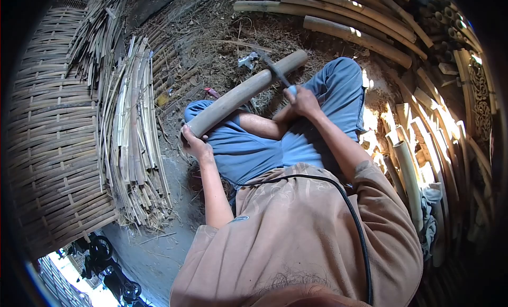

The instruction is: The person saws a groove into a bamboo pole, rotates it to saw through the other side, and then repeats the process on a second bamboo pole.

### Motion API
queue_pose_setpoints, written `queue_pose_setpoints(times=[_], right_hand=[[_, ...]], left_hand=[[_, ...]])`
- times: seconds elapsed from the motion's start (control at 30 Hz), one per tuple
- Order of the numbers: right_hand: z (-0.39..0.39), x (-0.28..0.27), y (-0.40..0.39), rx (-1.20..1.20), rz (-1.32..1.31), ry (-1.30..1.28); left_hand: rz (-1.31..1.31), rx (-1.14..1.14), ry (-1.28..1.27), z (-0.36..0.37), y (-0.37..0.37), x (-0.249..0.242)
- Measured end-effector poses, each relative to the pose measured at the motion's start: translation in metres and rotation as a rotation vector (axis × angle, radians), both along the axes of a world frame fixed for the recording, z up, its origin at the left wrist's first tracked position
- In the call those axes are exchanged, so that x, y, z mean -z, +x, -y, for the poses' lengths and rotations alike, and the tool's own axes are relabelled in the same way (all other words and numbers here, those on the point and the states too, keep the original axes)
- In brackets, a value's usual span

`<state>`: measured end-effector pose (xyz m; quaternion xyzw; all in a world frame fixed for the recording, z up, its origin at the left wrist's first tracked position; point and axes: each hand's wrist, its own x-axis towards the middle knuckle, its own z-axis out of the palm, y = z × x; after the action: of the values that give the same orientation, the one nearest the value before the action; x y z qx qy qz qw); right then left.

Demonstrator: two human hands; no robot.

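Note:
A thick length of bamboo (248, 90) lies slantwise over my crossed legs. Its near end rests by my left knee, and its far end reaches up past the right shin. My left hand (196, 144) is wrapped round the near end, thumb on top. In my right hand (305, 102) is the handle of a large knife (279, 74), gripped in closed fingers. The dark blade crosses the bamboo near its far end, overlapping its upper surface in this view.
Bundled bamboo strips (132, 132) lie at the left beside a woven bamboo panel (53, 122). Bamboo poles (360, 39) are stacked at the upper right. More upright poles (407, 169) stand close to my right side. Shavings litter the ground (185, 47). Motorcycles (114, 272) appear at lower left.

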<state>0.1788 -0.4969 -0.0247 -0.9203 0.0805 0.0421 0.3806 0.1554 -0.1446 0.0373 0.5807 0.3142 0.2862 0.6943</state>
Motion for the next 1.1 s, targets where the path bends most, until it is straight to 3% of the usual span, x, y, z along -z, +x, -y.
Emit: queue_pose_setpoints(times=[0.07, 0.23, 0.37, 0.43, 0.5, 0.7, 0.77, 0.9, 1.1], right_hand=[[0.002, 0.008, 0.007, 0.085, 0.012, 0.018], [0.003, -0.007, -0.004, -0.098, 0.011, 0.143], [0.004, -0.033, -0.006, -0.217, -0.028, -0.066], [0.013, -0.018, 0.016, -0.201, -0.044, -0.073], [0.011, 0.002, 0.043, 0.038, -0.134, -0.033], [-0.007, -0.008, 0.009, -0.079, 0.015, 0.062], [-0.009, -0.018, -0.012, -0.152, 0.007, -0.066], [-0.001, 0.01, 0.001, 0.126, 0.037, -0.169], [-0.017, -0.014, -0.007, 0.033, -0.022, -0.008]], left_hand=[[-0.009, -0.031, 0.011, 0.002, 0.0, -0.001], [-0.004, 0.006, -0.038, 0.008, 0.001, -0.009], [-0.022, 0.003, 0.009, 0.003, 0.009, -0.014], [-0.073, 0.021, 0.082, -0.004, 0.017, -0.007], [-0.1, 0.038, 0.126, -0.013, 0.022, 0.003], [0.09, 0.041, 0.185, -0.006, 0.022, 0.021], [0.118, 0.041, 0.189, -0.001, 0.015, 0.017], [0.133, 0.035, 0.206, -0.007, 0.012, 0.029], [0.13, 0.022, 0.206, -0.001, 0.015, 0.025]])
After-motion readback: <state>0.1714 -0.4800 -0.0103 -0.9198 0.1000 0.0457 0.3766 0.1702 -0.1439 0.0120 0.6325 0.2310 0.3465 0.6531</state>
